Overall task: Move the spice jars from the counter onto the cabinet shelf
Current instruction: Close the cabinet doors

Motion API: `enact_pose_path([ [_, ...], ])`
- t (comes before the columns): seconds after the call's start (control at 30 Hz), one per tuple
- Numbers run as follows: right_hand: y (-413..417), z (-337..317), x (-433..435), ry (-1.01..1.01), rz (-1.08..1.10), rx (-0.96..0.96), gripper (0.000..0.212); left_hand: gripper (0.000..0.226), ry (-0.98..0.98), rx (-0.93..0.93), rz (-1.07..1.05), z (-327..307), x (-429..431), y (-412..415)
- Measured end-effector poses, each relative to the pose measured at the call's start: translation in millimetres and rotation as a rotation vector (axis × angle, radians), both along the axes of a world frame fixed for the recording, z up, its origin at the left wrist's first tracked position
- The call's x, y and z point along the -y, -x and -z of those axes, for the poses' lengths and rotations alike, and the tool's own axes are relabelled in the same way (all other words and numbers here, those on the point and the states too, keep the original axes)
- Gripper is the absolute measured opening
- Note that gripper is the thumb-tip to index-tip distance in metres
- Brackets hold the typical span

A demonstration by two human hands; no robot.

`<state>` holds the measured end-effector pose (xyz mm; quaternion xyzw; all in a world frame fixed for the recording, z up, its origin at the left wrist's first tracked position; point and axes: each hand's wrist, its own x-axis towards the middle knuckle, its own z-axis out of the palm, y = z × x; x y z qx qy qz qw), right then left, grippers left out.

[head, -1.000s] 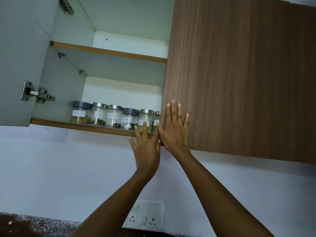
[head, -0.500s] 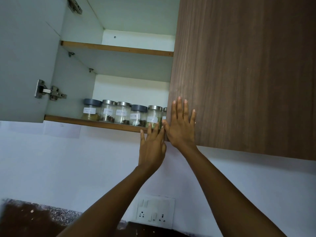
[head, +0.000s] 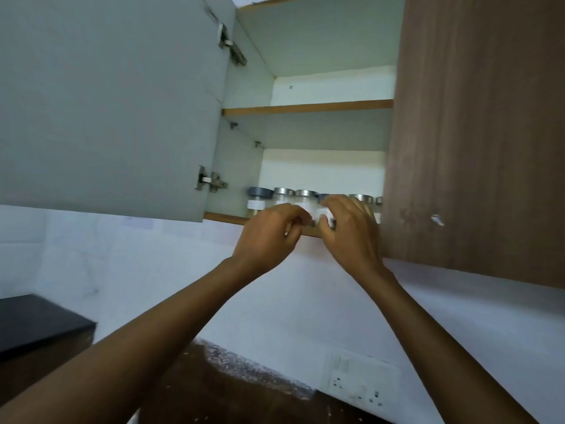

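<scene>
The spice jars (head: 305, 203) stand in a row at the front edge of the cabinet shelf (head: 226, 218). Left hand (head: 269, 234) and right hand (head: 348, 231) curl at mid-row (grasp cannot be told). Risk: a nudge tips a jar off that edge.

hidden: middle jars (head: 306, 201) behind left hand (head: 269, 237) and right hand (head: 351, 237) | labels (head: 256, 205) blurred | last jar (head: 379, 205) cut by door (head: 474, 133)
</scene>
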<state>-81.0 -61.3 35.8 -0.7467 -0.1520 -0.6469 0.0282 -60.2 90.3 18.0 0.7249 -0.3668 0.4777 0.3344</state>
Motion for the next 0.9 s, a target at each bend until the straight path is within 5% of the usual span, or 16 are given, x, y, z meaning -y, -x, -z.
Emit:
enact_pose_path([
  [0.67,34,9,-297,0.032,-0.538,-0.123,0.025,0.022,0.025,0.246,-0.517,-14,-285,88],
  [0.8,40,8,-355,0.029,-0.596,-0.194,0.031,0.023,0.144,0.309,-0.655,-22,-347,83],
  [0.9,48,9,-396,0.012,-0.642,-0.244,0.035,0.044,0.318,0.131,-0.668,-27,-390,77],
])
